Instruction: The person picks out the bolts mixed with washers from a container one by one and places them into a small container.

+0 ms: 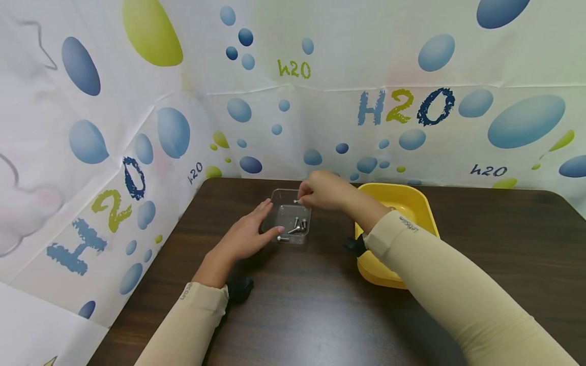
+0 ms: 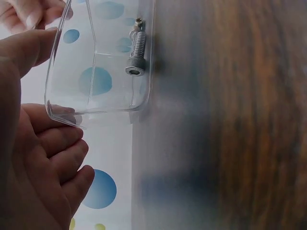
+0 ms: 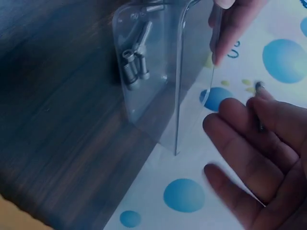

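In the head view, my right hand (image 1: 322,190) pinches a small metal screw (image 1: 296,202) between thumb and fingertips. It is over the far right corner of a clear plastic box (image 1: 274,216). The right wrist view shows the screw's head (image 3: 259,85) poking out past the fingertips, the other fingers loosely bent. My left hand (image 1: 244,235) touches the left side of the box, its fingers along the wall and the thumb by the near corner. Several socket-head screws (image 2: 136,55) lie inside on the box's floor, bunched toward the near right side.
A yellow tray (image 1: 377,277) stands right of the box, partly covered by my right forearm. Dark wooden table (image 1: 293,315) lies under everything. A white sheet with blue spots (image 1: 256,137) hangs at the back and left.
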Available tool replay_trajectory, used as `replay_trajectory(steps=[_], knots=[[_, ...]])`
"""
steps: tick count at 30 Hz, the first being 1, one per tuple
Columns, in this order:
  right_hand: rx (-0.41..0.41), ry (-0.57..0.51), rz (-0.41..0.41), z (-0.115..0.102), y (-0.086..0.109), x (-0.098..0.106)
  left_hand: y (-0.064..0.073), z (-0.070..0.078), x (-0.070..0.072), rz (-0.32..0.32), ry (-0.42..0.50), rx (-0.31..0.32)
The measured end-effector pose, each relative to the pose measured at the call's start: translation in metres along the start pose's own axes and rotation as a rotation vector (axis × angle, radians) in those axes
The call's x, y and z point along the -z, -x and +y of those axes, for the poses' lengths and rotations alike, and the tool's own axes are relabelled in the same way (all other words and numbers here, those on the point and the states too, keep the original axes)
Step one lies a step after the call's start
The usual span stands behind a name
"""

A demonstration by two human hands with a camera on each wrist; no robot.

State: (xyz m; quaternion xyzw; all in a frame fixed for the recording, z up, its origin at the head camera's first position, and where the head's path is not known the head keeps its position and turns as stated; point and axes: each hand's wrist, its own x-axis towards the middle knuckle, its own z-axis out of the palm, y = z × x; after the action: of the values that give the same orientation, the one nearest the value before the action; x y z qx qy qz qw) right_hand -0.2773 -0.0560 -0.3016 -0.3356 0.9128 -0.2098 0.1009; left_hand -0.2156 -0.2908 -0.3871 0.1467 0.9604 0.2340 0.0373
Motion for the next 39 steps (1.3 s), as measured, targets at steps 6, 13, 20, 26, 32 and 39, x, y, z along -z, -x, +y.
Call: replay_trajectory(steps=[6, 13, 20, 26, 32, 39], knots=[[-0.025, 0.074, -0.027, -0.01, -0.015, -0.006, 0.0, -0.002, -0.001, 0.004, 0.024, -0.004], [-0.058, 0.121, -0.075, -0.017, -0.035, -0.023, 0.0, -0.004, 0.0, 0.014, 0.05, 0.0], [-0.087, 0.165, -0.168, -0.021, -0.046, -0.047, 0.0, -0.004, 0.0, 0.021, 0.059, -0.01], [-0.093, 0.167, -0.238, -0.023, -0.047, -0.062, -0.002, -0.003, 0.001, 0.029, 0.042, -0.028], [-0.117, 0.193, -0.232, -0.022, -0.049, -0.071, -0.002, -0.002, 0.001, 0.024, 0.022, -0.025], [-0.08, 0.153, -0.187, -0.02, -0.051, -0.065, -0.002, -0.003, 0.001, 0.019, 0.033, -0.019]])
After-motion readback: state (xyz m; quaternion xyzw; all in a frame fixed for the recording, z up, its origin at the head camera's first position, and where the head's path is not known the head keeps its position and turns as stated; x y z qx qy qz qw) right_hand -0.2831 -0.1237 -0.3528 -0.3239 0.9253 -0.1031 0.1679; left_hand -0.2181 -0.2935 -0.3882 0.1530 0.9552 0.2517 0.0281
